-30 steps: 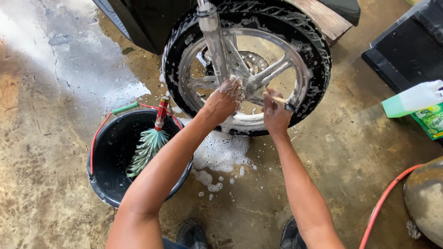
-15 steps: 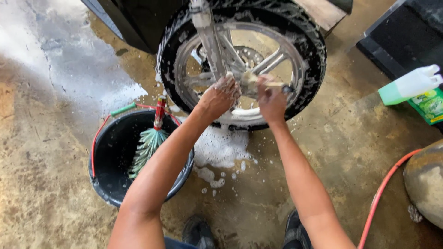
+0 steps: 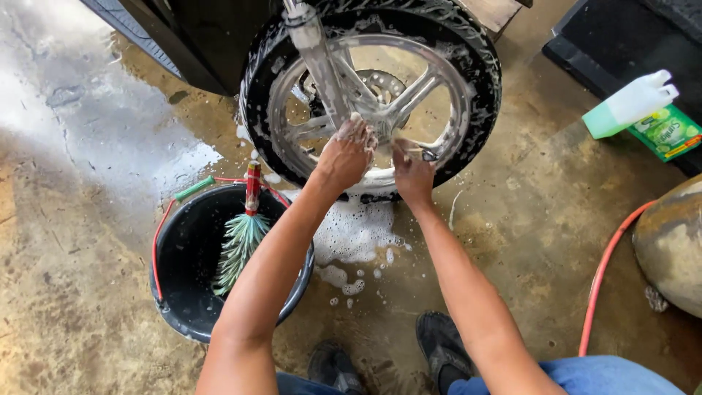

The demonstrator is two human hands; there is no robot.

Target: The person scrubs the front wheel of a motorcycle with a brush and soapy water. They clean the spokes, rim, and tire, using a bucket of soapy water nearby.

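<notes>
While your left hand presses soapy, loosely curled fingers on the spoke of the wheel standing upright ahead of you, keep your right hand, closed on something small, scrubbing the lower rim near the bucket.

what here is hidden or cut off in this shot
- Head view: top of the soapy wheel is cut by the frame edge.
- What the right hand grips: hidden by its own fingers.
- Bucket contents: partly hidden behind the left hand's forearm.
</notes>
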